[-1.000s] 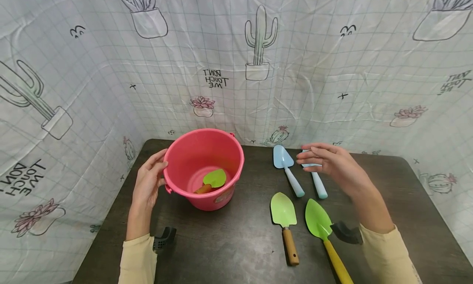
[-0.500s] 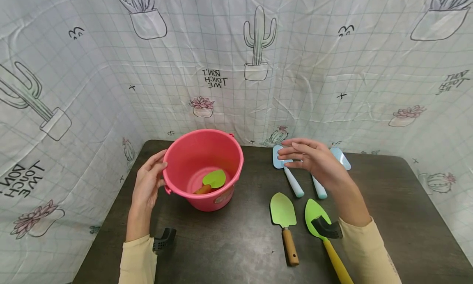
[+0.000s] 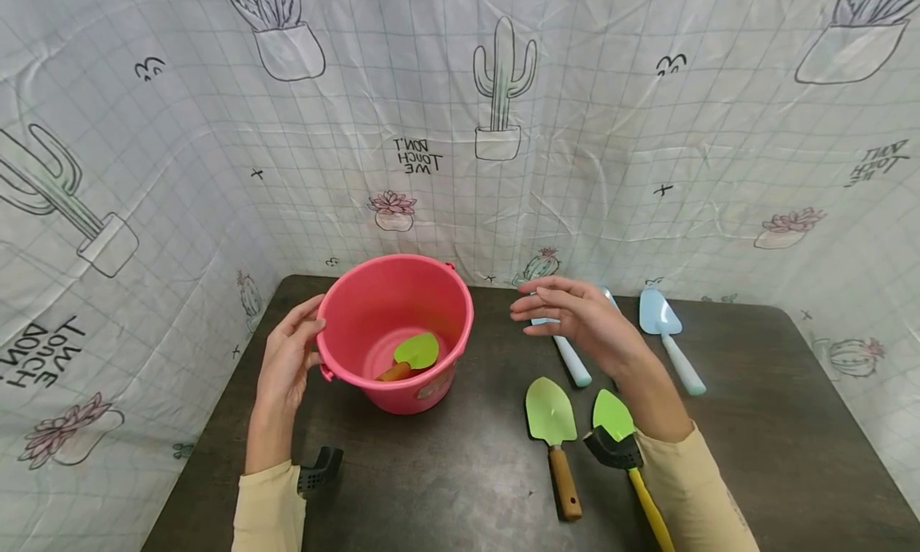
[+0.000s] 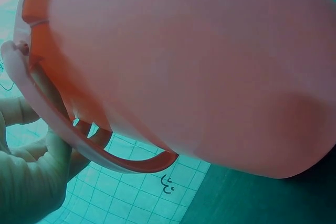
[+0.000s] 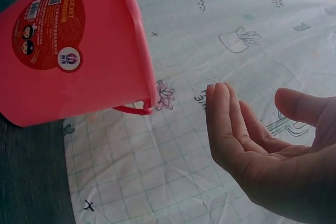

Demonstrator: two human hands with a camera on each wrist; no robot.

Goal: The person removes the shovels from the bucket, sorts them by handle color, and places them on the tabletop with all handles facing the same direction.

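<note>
A pink bucket [image 3: 395, 296] stands at the left of the table in the head view, tilted toward the camera. My left hand [image 3: 286, 356] grips its rim at the left side; in the left wrist view, fingers show behind the bucket's handle [image 4: 94, 148]. Inside lies a green trowel [image 3: 417, 350] with a brown handle. My right hand [image 3: 578, 316] is raised with loosely bent fingers, holding nothing. It hides most of a light-blue trowel [image 3: 573, 364] and nearly all of another. In the right wrist view the bucket [image 5: 105, 72] is apart from that hand.
Right of my right hand lies a light-blue trowel [image 3: 660, 312]. Nearer the front are a green trowel with a wooden handle [image 3: 550, 412] and a green one with a yellow handle [image 3: 650, 508], partly covered by my right wrist's camera. A patterned cloth [image 3: 431, 200] hangs behind the dark table [image 3: 460, 480].
My right hand has moved left across the blue trowels toward the bucket, uncovering the rightmost one. The left hand and the bucket have stayed in place.
</note>
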